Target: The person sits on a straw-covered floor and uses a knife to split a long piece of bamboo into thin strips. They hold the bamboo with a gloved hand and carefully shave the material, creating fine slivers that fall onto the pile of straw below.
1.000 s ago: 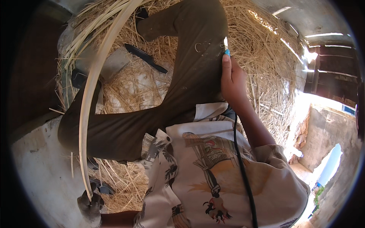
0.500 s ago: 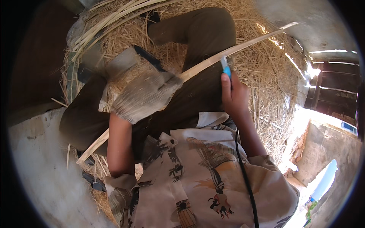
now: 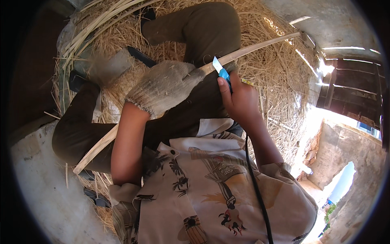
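A long pale strip of split bamboo or wood (image 3: 256,48) slants across my lap, its far end up to the right and its near end low on the left. My left hand (image 3: 162,87), in a worn grey knit glove, is closed around it near the middle. Bare, my right hand (image 3: 242,99) grips a blue utility knife (image 3: 224,75) with its blade out. The blade lies at the strip's edge, just right of the gloved fingers. A thin curl of shaving shows beside the blade.
Dry straw-like shavings (image 3: 280,77) cover the floor. Long thin strips (image 3: 95,26) lie at the upper left. A dark flat blade-like piece (image 3: 141,57) sits beyond my left hand. A black cable (image 3: 256,183) runs down my shirt. Rough walls (image 3: 53,171) stand on both sides.
My right hand with the utility knife has moved left along the strip, and my gloved left hand has shifted up and right. The two hands are closer together. The whole view has shifted slightly.
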Tool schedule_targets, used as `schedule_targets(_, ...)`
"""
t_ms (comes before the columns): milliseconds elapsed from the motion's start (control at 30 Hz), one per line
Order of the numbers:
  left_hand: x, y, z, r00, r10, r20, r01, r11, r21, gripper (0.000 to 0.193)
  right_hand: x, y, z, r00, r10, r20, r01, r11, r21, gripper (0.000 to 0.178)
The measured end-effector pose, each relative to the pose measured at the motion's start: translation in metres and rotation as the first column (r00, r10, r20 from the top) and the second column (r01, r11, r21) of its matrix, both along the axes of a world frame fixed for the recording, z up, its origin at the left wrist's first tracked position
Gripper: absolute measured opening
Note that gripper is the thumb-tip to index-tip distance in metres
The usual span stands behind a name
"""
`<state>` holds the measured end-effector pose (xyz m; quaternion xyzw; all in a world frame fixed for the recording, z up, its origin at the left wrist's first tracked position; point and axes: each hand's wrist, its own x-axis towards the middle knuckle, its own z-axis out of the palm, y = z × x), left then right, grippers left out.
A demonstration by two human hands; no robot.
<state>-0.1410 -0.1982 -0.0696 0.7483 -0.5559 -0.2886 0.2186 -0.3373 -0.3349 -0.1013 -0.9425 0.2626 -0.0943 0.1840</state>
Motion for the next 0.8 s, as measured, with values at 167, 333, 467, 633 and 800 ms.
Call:
schedule_targets(167,-0.009,-0.008,0.007,0.991,0.116,-0.058,-0.112,0.990,0.081,0.044,0.000,0.000,-0.003,1.000,0.016,-0.025,-0.017,0.999,-0.037,0.039)
schedule_targets(333,-0.008,-0.007,-0.010,0.998,0.031,0.058,-0.030,1.000,-0.002,0.035,0.002,-0.005,0.005,0.995,0.026,-0.094,-0.027,1.000,-0.015,0.040)
schedule_targets(467,-0.007,-0.008,-0.012,0.996,-0.011,0.087,0.016,0.998,-0.055,0.035,0.006,0.000,0.009,0.989,-0.026,-0.149,0.024,1.000,-0.017,0.042)
schedule_targets(633,-0.008,-0.010,-0.010,0.996,0.040,0.076,-0.042,0.999,0.025,0.036,0.010,0.004,0.007,0.984,-0.075,-0.163,0.066,0.996,-0.057,0.042)
schedule_targets(800,-0.022,-0.006,0.012,0.997,0.069,0.044,-0.068,0.998,-0.008,0.027,0.008,0.007,0.002,0.987,-0.096,-0.129,0.090,0.994,-0.059,0.043)
